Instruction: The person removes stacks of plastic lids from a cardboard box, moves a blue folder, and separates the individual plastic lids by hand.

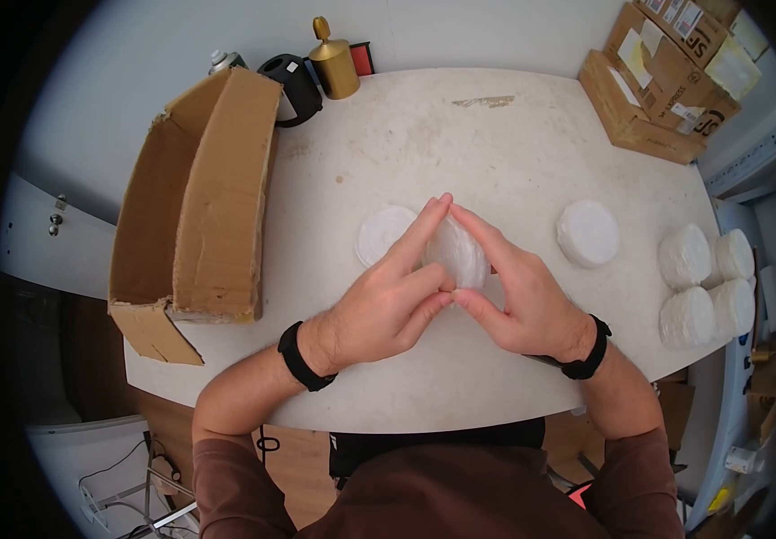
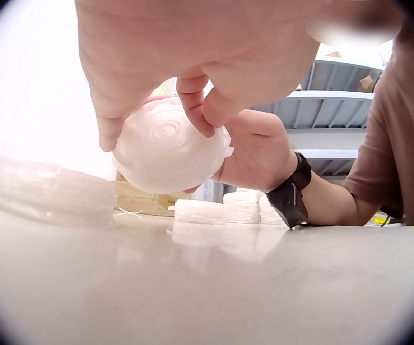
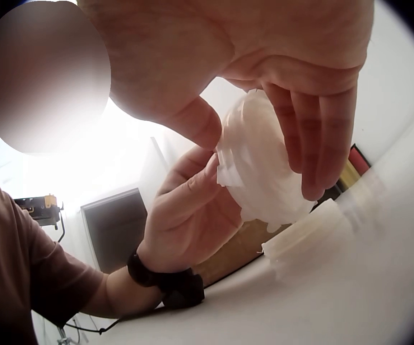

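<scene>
Both hands hold a round, translucent white plastic piece [image 1: 460,256], tilted up on its edge above the table. It looks like a shallow lid or dish, with rings at its centre in the left wrist view and ragged bits along its rim in the right wrist view. My left hand [image 1: 388,301] grips the left side, its index finger stretched to the top and other fingers bent at the lower rim. Thumb low and fingers high, my right hand [image 1: 527,301] pinches the opposite side. Just behind the left fingers, a similar white disc [image 1: 379,238] lies on the table.
Another white round piece [image 1: 588,234] sits to the right, and several more white rounds [image 1: 686,316] cluster at the table's right edge. An open cardboard box [image 1: 217,207] stands left. Behind are a black container [image 1: 298,94], a gold canister [image 1: 336,70] and stacked cartons [image 1: 662,85].
</scene>
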`<state>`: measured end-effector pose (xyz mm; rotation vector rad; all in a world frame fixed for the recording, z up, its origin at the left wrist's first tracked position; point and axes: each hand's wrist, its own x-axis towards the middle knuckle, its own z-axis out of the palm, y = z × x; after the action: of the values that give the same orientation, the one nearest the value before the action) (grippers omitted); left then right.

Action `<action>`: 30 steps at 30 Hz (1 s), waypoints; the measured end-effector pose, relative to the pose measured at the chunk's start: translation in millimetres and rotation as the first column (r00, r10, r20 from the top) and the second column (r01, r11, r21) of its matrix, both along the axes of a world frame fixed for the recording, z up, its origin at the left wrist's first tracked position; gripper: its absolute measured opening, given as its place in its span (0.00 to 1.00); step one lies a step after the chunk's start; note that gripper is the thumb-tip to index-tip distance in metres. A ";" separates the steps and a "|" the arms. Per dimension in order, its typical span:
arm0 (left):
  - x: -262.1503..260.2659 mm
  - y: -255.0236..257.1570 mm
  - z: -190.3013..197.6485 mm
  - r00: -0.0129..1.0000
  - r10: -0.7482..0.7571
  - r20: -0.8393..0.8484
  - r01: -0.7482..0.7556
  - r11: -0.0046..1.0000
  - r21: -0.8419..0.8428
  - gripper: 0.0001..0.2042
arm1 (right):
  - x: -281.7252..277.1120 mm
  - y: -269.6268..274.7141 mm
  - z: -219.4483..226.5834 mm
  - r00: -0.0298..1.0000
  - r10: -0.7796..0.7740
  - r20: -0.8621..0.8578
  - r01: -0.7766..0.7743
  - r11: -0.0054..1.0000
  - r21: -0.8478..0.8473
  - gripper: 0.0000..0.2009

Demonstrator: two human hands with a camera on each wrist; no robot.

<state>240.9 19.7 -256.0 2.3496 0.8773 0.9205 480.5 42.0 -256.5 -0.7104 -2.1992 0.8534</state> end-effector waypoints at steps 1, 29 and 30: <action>-0.1 -0.1 0.4 1.000 0.000 0.000 0.000 1.000 0.000 0.05 | 0.4 0.4 -1.1 1.000 -0.001 0.003 0.001 1.000 -0.001 0.42; -0.5 0.1 -1.6 1.000 0.019 -0.019 -0.019 1.000 -0.005 0.07 | -0.9 -2.5 1.8 0.996 -0.089 0.016 0.089 0.996 0.003 0.42; -0.5 0.0 -2.1 1.000 0.016 -0.014 -0.016 1.000 -0.007 0.07 | -0.9 -2.6 2.2 0.996 -0.094 0.010 0.094 0.996 -0.004 0.42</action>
<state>240.4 19.7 -258.1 2.3486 0.9050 0.9067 479.6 39.3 -254.3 -0.8153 -2.1547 0.8088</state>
